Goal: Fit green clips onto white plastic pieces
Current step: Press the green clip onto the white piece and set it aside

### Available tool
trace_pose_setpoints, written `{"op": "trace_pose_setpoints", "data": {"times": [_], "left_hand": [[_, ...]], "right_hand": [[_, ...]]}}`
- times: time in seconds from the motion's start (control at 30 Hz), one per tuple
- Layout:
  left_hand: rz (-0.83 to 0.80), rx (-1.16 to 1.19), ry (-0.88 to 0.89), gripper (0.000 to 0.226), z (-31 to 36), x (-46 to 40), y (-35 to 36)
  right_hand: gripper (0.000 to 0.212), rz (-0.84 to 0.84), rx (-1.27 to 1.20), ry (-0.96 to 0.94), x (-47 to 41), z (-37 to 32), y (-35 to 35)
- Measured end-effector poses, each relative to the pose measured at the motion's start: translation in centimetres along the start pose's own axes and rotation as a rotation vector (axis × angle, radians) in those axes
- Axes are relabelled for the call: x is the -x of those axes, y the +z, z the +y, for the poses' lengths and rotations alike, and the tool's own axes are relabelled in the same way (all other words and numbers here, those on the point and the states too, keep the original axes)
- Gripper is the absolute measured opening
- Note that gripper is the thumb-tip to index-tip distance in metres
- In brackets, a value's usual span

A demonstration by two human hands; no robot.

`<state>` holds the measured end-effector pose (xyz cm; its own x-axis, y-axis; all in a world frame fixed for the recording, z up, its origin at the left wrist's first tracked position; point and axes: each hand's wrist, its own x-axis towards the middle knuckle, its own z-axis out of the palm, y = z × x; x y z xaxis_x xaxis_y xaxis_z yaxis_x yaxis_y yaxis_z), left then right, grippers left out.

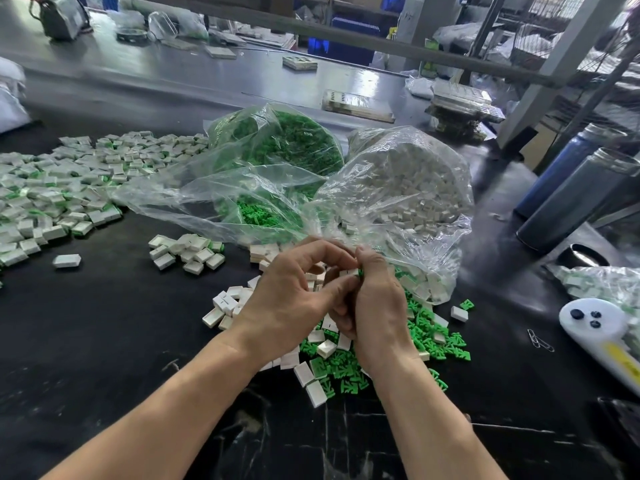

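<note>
My left hand and my right hand meet above the black table, fingers curled round one small white plastic piece with a bit of green clip showing at its edge. Under and around the hands lie loose green clips and loose white pieces. A clear bag of green clips and a clear bag of white pieces lie open just behind. A big heap of pieces with green showing covers the left side.
A small group of fitted pieces lies left of the hands, one single piece farther left. Two dark bottles stand at right, with a white controller, paper clips and another bag.
</note>
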<state>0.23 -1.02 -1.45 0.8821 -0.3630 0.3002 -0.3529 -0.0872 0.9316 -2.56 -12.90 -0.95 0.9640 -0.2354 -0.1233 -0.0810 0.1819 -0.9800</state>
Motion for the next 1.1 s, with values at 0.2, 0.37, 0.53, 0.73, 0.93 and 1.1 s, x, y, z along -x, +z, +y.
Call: {"op": "trace_pose_setpoints", "data": {"times": [0.2, 0.37, 0.53, 0.73, 0.93, 1.1], "left_hand": [[0.024, 0.022, 0.024, 0.012, 0.0, 0.1, 0.2], [0.034, 0.038, 0.011, 0.011, 0.2, 0.1, 0.1], [0.038, 0.075, -0.02, 0.011, 0.5, 0.2, 0.3], [0.066, 0.103, -0.042, 0.012, 0.6, 0.3, 0.5], [0.07, 0.109, -0.027, 0.01, 0.8, 0.3, 0.5], [0.069, 0.117, -0.024, 0.009, 0.9, 0.3, 0.4]], "right_hand": [[0.06, -0.073, -0.141, -0.025, 0.0, 0.0, -0.1], [0.062, -0.061, -0.121, -0.03, 0.2, 0.0, 0.1], [0.051, -0.019, -0.107, -0.125, 0.1, 0.6, 0.6], [0.044, -0.001, -0.152, -0.155, -0.3, 1.1, 1.0], [0.044, 0.054, -0.159, -0.167, -0.4, 1.2, 1.2], [0.045, 0.062, -0.143, -0.191, -0.4, 1.1, 1.3]]}}
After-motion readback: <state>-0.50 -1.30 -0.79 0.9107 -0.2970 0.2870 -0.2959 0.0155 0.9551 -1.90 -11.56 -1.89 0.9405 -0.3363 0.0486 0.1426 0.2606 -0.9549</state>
